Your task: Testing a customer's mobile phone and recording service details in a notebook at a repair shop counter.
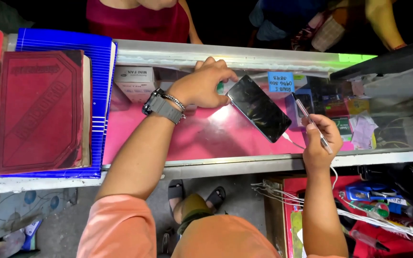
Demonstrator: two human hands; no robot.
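Observation:
My left hand [202, 85], with a grey wristwatch and a bracelet on the wrist, rests on the glass counter [201, 136] and grips the top corner of a black smartphone [259, 108] lying tilted on the glass. A small green thing shows between its fingers. A white cable [293, 142] runs from the phone's lower end toward my right hand [317, 141]. That hand is closed around a thin silver pen-like tool [311, 123], held just right of the phone.
A dark red hardcover ledger [39, 112] lies on a blue ruled book [101, 71] at the left. Boxes and small goods sit under the glass. A person in a dark red top [137, 19] stands across the counter. White cables and tools [374, 210] fill the lower right.

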